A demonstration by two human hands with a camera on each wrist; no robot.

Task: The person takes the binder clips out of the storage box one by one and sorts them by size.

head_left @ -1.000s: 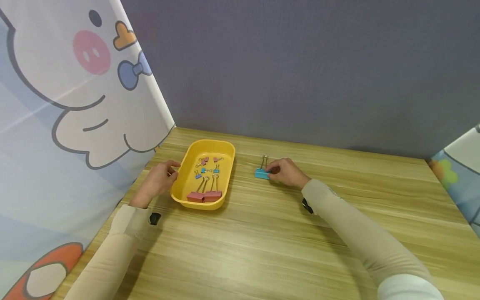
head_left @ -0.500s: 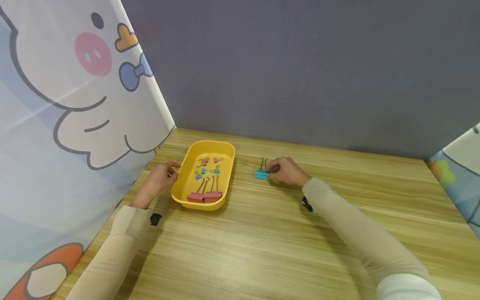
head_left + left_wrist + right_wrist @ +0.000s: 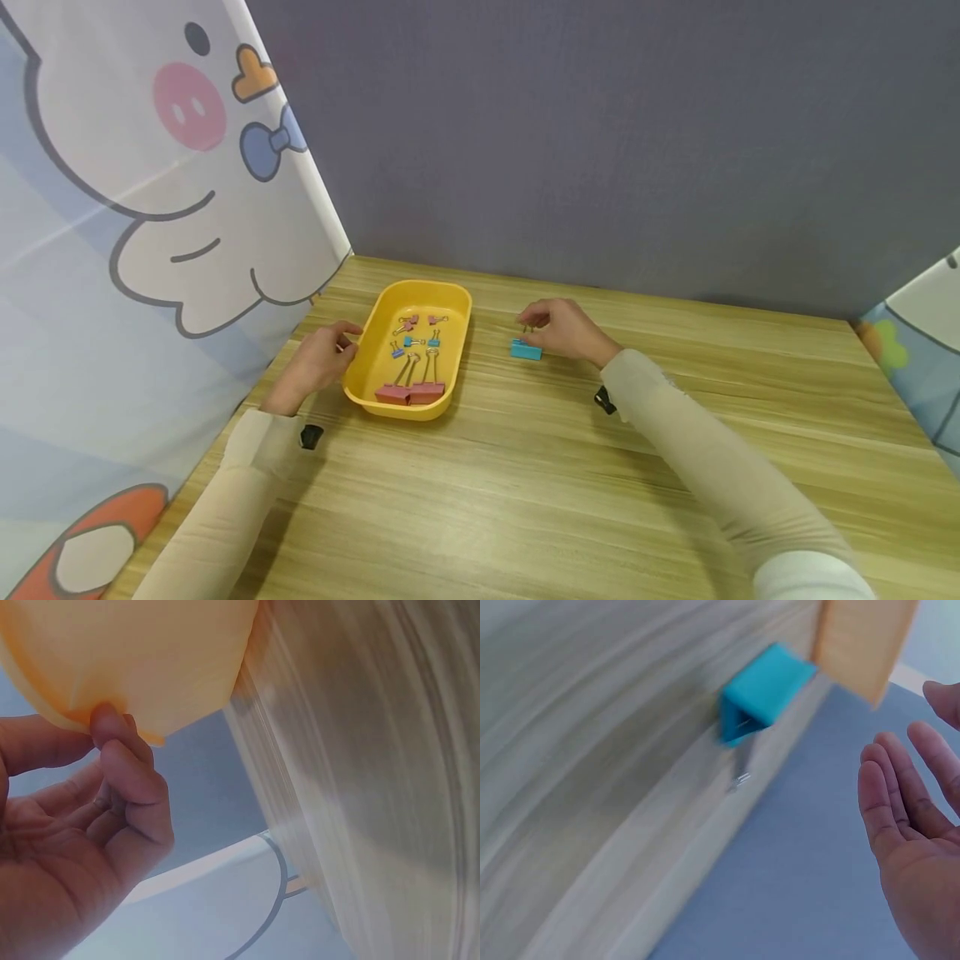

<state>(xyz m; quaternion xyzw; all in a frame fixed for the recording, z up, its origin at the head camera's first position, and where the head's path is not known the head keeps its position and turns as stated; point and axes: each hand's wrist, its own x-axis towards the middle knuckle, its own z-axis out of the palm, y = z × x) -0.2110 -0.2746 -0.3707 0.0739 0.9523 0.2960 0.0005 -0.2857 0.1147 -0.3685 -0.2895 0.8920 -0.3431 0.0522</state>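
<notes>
My left hand point(image 3: 318, 358) pinches the left rim of a yellow plastic tray point(image 3: 397, 412) between thumb and finger, as the left wrist view shows up close on the tray's wall point(image 3: 150, 660). A large teal binder clip point(image 3: 527, 351) lies on the table right of the tray, its wire handles pointing to the back. My right hand point(image 3: 566, 329) hovers above that clip, partly covering its handles in the head view. The right wrist view shows the fingers extended and apart from the clip point(image 3: 765, 690), with nothing held.
Inside the tray lie two large pink binder clips point(image 3: 426, 392) and several small ones in pink, teal and blue point(image 3: 397, 352). A grey partition point(image 3: 600, 150) stands along the back of the wooden table point(image 3: 480, 517). A cartoon-printed curtain point(image 3: 150, 250) borders the left side.
My right hand has let go of the teal binder clip and lifted slightly up and leftward over it. The clip stays in place. My left hand keeps its hold on the tray rim.
</notes>
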